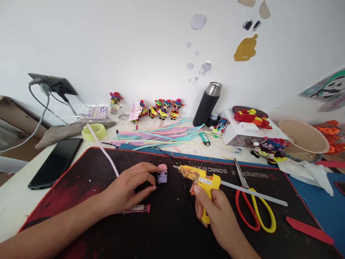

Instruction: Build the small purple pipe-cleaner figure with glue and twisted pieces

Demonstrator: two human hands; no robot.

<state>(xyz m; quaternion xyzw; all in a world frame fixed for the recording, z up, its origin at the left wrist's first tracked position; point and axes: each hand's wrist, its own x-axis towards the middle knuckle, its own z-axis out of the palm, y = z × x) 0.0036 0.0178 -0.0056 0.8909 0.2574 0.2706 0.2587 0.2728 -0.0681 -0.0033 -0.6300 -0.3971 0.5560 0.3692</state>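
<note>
My right hand (212,208) is wrapped round the handle of a yellow hot glue gun (211,181), whose nozzle points left. A clear glue stick (253,193) juts from its back end. Just left of the nozzle, a small fuzzy pink and purple pipe-cleaner piece (162,176) rests on the dark mat (161,237). My left hand (134,185) is beside that piece, fingers apart and curved. Its index fingertip reaches the pink top; whether it presses on it I cannot tell. A small item with a red end (145,208) lies partly under the left hand.
Red-and-yellow scissors (253,208) lie right of the glue gun. Behind the mat are pastel pipe cleaners (161,135), a green lighter (205,139), a black thermos (206,106) and several small dolls (167,109). A phone (56,162) lies at left, near a pale yellow coil (94,132).
</note>
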